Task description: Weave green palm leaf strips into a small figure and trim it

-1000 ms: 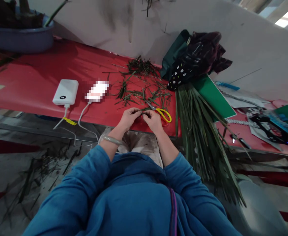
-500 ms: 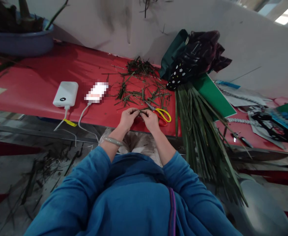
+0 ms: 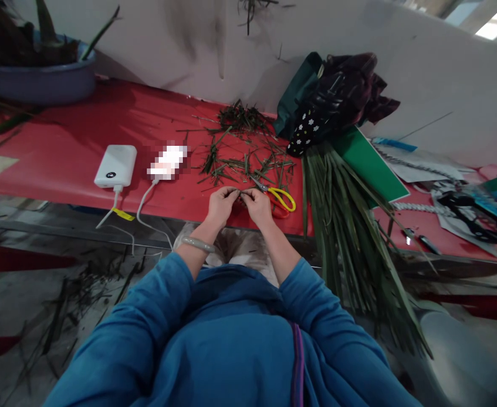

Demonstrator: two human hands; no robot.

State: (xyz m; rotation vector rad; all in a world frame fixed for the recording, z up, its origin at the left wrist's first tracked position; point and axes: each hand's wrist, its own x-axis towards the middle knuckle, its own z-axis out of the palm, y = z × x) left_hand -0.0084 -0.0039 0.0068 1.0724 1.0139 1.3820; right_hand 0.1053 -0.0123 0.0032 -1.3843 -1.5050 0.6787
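Grip, both sides closed: my left hand (image 3: 221,204) and right hand (image 3: 257,206) pinch one short leaf strip (image 3: 240,194) between thumb and fingertips, knuckles almost touching, just above the near edge of the red surface (image 3: 62,152). My fingers hide most of the strip, so its fold, if any, cannot be read. Just right of the grip lie the yellow-handled scissors (image 3: 280,198). Beyond the grip are the leaf scraps (image 3: 244,155), and further right the bundle of long leaves (image 3: 341,226) hangs off the edge. For a piece this slight, I judge the work goes best with the two pinches close together, pressure light and even, and the wrists steadied near the edge, so the strip neither splits nor slips.
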